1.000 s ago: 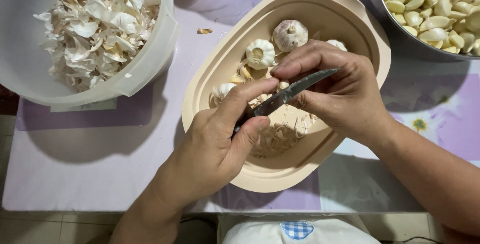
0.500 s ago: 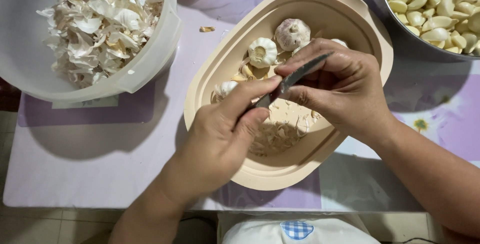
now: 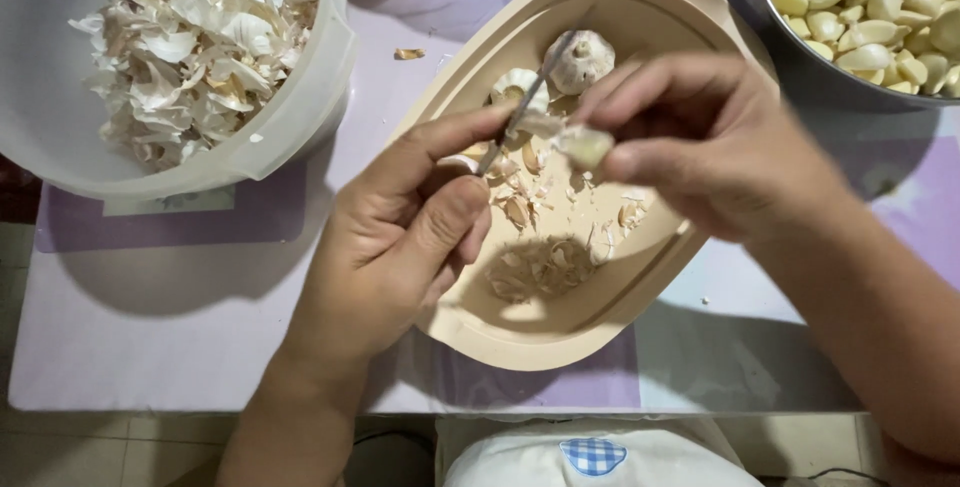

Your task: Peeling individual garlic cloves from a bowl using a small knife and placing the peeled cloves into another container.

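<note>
Two bare hands peel a garlic clove with a small knife over a beige oval tray.

The left hand (image 3: 400, 237) grips a thin dark-bladed knife (image 3: 520, 112), its fingers curled tight around the handle and its thumb stretched along the blade. The right hand (image 3: 720, 147) pinches a pale, partly skinned garlic clove (image 3: 583, 145) between thumb and fingertips, and the blade touches the clove's near end. Both work above the beige oval plastic tray (image 3: 600, 317) at the middle of the desk (image 3: 150, 327), which holds two whole garlic bulbs (image 3: 580, 59) at its far end and scattered papery scraps. A white plastic tub of garlic skins (image 3: 200, 47) stands at the desk's far left corner. A dark metal bowl of peeled cloves (image 3: 860, 17) sits at the far right corner.
</note>
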